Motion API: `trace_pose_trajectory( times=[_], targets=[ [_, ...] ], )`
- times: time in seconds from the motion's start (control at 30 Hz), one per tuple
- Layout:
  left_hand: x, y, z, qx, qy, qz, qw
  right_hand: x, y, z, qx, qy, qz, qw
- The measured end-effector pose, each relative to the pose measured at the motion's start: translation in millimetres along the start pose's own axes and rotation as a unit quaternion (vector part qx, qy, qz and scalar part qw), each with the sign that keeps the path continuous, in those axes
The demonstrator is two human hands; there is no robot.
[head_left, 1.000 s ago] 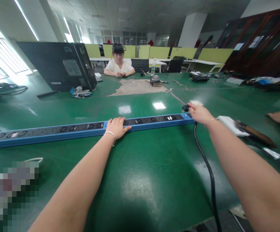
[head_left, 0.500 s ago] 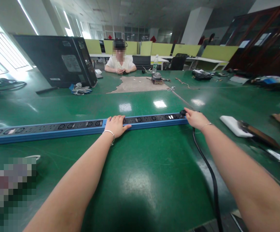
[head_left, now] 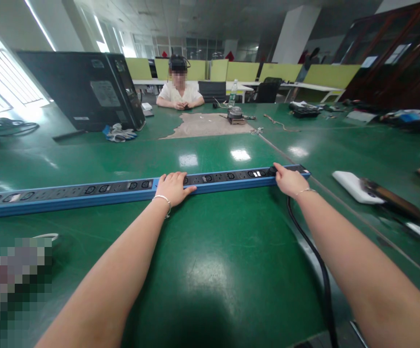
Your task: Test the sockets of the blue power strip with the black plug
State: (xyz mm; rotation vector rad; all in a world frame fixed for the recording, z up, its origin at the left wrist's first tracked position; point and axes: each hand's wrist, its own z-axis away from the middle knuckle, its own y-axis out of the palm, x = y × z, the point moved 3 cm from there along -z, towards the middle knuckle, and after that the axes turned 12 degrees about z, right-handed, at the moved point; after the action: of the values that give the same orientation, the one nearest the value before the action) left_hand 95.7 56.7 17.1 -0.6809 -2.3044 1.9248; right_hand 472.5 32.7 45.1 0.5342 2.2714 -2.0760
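Power strip [head_left: 137,195], left hand [head_left: 174,187] atop, right hand [head_left: 290,181] seemingly holding plug [head_left: 272,171]

Two hands at a long blue power strip [head_left: 130,198] on a green table [head_left: 232,227].
The left hand [head_left: 173,188] lies across the strip near its middle; the right hand [head_left: 292,181] grips a black plug [head_left: 272,171] at the strip, near its right end, with a black cable [head_left: 317,261] hanging below. Across the table sits a person [head_left: 180,94], with a computer case [head_left: 75,92] and gloves [head_left: 119,133] off to the left.
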Motion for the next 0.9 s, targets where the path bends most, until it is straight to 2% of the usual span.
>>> trace_pose_trajectory(
  times=[0.17,0.27,0.33,0.4,0.47,0.57,0.67,0.8,0.9],
  targets=[
    [0.2,-0.5,-1.0,0.002,-0.002,0.002,1.000,2.5,0.0,2.4,0.001,-0.005,-0.007,1.000],
    [0.4,-0.5,-1.7,0.004,-0.004,0.002,1.000,0.8,-7.5,3.6,-0.010,-0.004,-0.041,0.999],
    [0.3,-0.3,-1.8,0.004,-0.003,0.000,1.000,-5.1,-20.7,4.5,-0.053,0.026,-0.077,0.995],
    [0.0,-0.2,-1.6,0.002,0.000,-0.004,1.000,-15.5,-39.3,4.2,-0.128,0.055,-0.114,0.984],
    [-0.4,-0.5,-1.3,-0.002,0.002,-0.006,1.000,-26.4,-54.8,1.0,-0.177,0.049,-0.133,0.974],
    [-0.7,-1.1,-1.0,-0.002,-0.002,-0.007,1.000,-37.9,-55.6,-7.9,-0.121,0.018,-0.108,0.987],
    [-0.8,-1.2,-1.3,0.006,-0.005,-0.009,1.000,-43.1,-37.2,-12.9,-0.061,0.005,-0.068,0.996],
    [-0.9,-1.5,-1.5,0.009,-0.005,-0.006,1.000,-46.4,-12.7,-14.8,-0.033,0.008,-0.038,0.999],
    [-1.1,-1.7,-1.1,0.005,-0.002,-0.006,1.000,-47.6,-3.2,-15.6,-0.011,0.007,-0.036,0.999]
  ],
)
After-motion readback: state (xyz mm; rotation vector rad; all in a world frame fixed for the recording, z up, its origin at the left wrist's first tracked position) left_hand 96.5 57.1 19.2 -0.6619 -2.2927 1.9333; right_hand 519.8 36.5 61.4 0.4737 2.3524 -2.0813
